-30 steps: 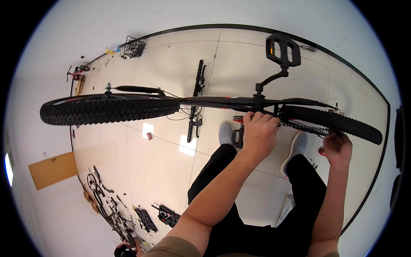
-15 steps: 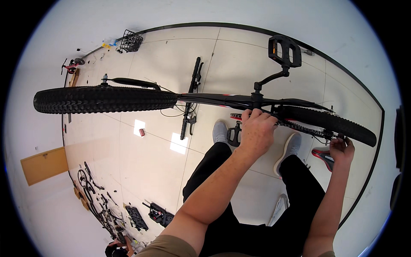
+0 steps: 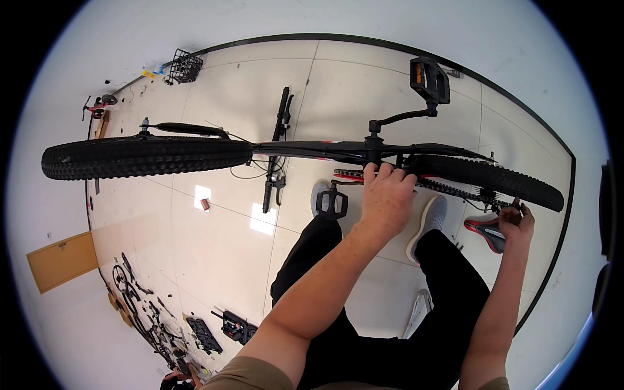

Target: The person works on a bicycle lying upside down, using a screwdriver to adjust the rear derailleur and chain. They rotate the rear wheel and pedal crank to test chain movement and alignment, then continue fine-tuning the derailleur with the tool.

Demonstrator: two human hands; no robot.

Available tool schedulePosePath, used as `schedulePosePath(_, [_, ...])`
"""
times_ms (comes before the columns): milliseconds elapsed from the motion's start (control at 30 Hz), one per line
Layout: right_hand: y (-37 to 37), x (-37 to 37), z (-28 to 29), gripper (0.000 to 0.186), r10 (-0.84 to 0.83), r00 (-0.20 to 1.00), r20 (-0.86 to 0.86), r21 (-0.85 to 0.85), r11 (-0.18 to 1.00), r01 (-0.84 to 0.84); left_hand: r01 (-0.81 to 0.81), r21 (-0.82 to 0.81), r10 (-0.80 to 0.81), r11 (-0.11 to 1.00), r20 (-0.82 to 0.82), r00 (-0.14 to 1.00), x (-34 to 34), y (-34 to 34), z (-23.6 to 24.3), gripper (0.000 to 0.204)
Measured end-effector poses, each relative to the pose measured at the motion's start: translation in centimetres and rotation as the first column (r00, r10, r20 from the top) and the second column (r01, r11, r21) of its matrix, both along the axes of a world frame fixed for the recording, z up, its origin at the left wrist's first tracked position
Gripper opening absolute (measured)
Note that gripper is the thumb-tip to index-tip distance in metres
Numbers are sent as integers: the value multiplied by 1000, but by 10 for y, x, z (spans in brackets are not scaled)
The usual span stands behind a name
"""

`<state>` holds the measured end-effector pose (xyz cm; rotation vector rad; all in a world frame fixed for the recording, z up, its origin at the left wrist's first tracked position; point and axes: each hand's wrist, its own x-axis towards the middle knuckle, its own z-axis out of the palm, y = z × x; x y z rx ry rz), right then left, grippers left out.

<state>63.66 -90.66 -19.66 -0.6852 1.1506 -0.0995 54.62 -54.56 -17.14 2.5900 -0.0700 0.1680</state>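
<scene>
A black bicycle with red accents stands upside down across my front, its knobby front wheel at left and rear wheel at right. My left hand is closed over the chain just beside the chainring; its fingertips are partly hidden. Near that hand is the near pedal, while the far pedal sticks up on its crank. At the rear sprockets, my right hand pinches the rear derailleur, which is mostly covered by the fingers.
The handlebar and the red-and-black saddle are low, by the floor. My shoes stand close to the bicycle. Toolboxes and scattered bicycle parts lie lower left. A wire basket sits by the back wall.
The crank has turned: the near pedal has moved left, out from beside my left hand, and the far pedal has tilted. The whole view has shifted slightly. Both hands stay at the drivetrain.
</scene>
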Motion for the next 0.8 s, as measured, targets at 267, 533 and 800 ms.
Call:
schedulePosePath(267, [-19, -6, 5, 17, -56, 989, 135, 13, 998, 54, 1, 49, -1, 999, 2, 1000, 6, -5, 2, 22])
schedulePosePath(533, [13, -5, 21, 21, -27, 992, 127, -137, 990, 44, -21, 53, 19, 998, 39, 999, 9, -7, 1, 12])
schedulePosePath(800, [21, -13, 41, 15, -165, 977, 136, 13, 986, 165, 4, 56, -4, 998, -9, 1000, 9, -4, 17, 15])
